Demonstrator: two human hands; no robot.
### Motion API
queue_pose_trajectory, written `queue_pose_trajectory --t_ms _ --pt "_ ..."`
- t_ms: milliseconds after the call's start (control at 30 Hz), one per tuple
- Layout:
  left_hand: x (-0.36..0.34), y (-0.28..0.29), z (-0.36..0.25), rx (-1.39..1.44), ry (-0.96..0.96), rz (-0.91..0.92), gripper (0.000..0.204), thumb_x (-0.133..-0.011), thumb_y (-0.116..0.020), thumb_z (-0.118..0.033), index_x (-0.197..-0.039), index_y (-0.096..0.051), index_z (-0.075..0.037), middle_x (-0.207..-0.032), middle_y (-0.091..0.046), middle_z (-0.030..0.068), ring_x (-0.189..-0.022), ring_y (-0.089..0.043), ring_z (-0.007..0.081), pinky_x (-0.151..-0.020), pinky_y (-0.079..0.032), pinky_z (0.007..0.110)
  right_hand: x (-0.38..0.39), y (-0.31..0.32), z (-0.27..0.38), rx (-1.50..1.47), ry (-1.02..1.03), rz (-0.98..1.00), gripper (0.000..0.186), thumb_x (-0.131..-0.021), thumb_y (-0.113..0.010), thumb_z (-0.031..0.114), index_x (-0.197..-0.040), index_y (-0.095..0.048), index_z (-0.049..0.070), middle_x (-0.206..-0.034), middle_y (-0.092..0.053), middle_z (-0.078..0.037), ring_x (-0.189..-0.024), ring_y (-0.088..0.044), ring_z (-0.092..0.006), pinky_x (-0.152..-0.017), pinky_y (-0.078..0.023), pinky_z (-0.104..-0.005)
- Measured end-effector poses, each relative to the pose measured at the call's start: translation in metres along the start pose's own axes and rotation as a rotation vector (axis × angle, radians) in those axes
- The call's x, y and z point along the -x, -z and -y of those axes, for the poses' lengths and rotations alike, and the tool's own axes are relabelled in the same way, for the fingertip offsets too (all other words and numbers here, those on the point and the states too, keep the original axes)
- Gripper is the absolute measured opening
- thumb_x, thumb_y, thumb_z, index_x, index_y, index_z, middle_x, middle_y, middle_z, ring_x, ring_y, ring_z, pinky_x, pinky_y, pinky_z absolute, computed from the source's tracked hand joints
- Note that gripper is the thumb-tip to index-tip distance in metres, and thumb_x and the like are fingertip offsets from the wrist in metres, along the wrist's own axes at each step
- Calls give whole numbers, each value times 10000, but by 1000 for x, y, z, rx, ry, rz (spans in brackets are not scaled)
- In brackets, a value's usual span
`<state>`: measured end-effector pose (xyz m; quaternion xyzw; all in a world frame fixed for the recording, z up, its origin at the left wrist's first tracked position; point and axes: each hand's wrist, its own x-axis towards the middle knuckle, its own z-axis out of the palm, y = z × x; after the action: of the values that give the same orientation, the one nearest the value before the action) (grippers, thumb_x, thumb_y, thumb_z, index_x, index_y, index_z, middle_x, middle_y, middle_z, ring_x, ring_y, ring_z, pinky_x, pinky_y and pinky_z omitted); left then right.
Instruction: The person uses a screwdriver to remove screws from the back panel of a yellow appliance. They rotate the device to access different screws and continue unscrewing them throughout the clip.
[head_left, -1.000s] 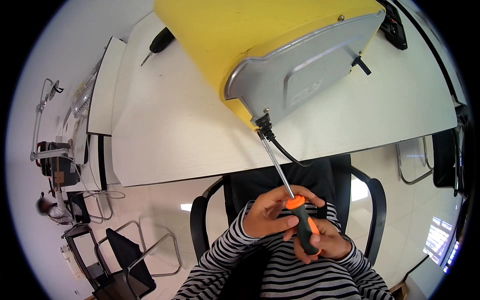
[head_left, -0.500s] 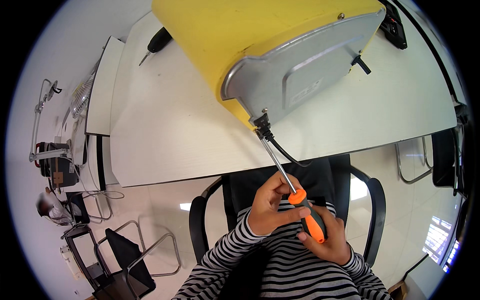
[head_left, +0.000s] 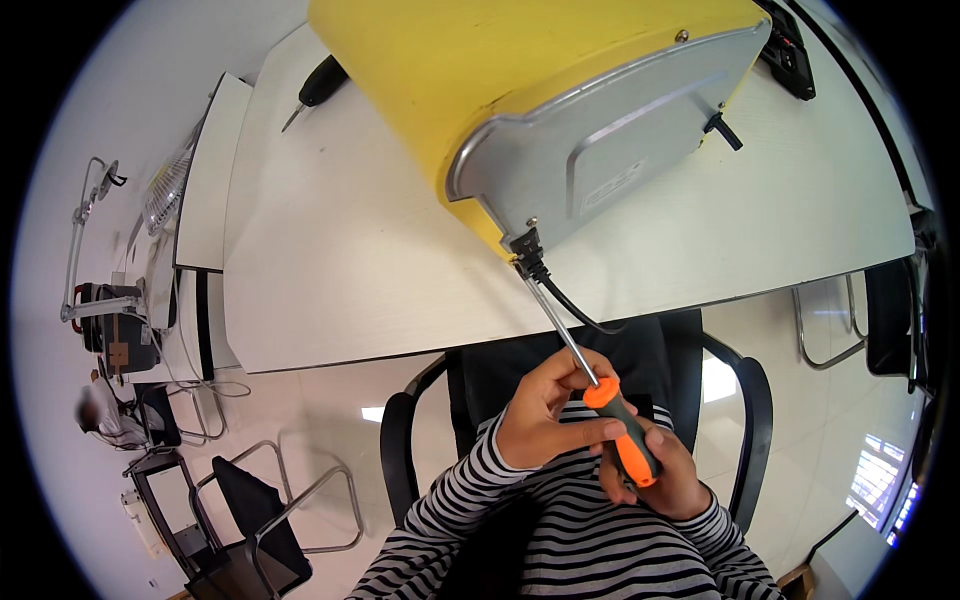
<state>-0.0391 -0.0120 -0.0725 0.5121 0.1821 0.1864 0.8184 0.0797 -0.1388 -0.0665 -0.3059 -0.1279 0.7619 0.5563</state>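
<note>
A screwdriver (head_left: 632, 448) with an orange and dark grey handle points up and away from me. Its long metal shaft ends at the lower corner of a yellow machine housing (head_left: 440, 90), close to a black power plug (head_left: 526, 248); the tip itself is hidden there. My left hand (head_left: 548, 412) is closed about the shaft and the front of the handle, thumb lying on the grip. Around the handle's rear my right hand (head_left: 668, 474) is curled, fingertips against it. The housing's grey metal end plate (head_left: 600, 150) faces me, with screws near its edge.
On the white table (head_left: 340, 270) lies a black-handled tool (head_left: 322, 82) at the left. A dark open case (head_left: 788, 60) sits at the far right. A black cord hangs over the front edge. Chairs (head_left: 258, 510) and a person (head_left: 110, 415) are at the left.
My right hand has shifted its grip on the screwdriver handle, its fingers lower and looser. The handle has turned slightly and moved a little to the right.
</note>
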Motion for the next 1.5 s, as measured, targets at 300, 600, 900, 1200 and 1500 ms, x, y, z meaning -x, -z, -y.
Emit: queue_pose_trajectory --t_ms 300,600,900,1200,1500 --pt "2 1 9 74 -14 -21 337 -679 -638 -51 -946 -436 -13 -857 -531 117 -817 -555 191 -739 -443 293 1 -8 2 107 -35 -3 386 -827 -459 311 -1022 -377 -13 -597 -427 -8 -444 -357 -54 -412 -312 -177" --pt "6 0 4 275 118 53 357 -715 -617 -62 -1014 -427 -23 -906 -566 108 -867 -540 157 -789 -410 279 -5 7 -14 -587 -142 308 449 -852 -357 403 -1030 -382 -9 -599 -424 -13 -396 -320 -67 -379 -296 -193" --pt "4 -2 12 179 26 -117 323 -679 -654 -54 -906 -425 -53 -788 -536 35 -827 -537 131 -787 -397 273 -8 -13 0 1131 355 -356 369 -752 -592 166 -1003 -418 -40 -663 -461 -36 -565 -435 -66 -527 -359 -171" --pt "3 1 -5 187 92 104 376 -737 -582 -55 -1070 -425 17 -938 -575 116 -932 -533 188 -881 -358 330 -5 2 -12 -471 -63 231 407 -826 -416 345 -965 -415 -37 -515 -384 -20 -410 -326 -70 -391 -277 -201" --pt "2 0 9 152 63 -120 356 -605 -672 23 -882 -456 -33 -839 -527 110 -814 -561 197 -775 -450 318 -5 -14 -1 1061 411 -398 429 -699 -617 231 -983 -448 -41 -627 -498 -58 -507 -467 -129 -462 -370 -222"
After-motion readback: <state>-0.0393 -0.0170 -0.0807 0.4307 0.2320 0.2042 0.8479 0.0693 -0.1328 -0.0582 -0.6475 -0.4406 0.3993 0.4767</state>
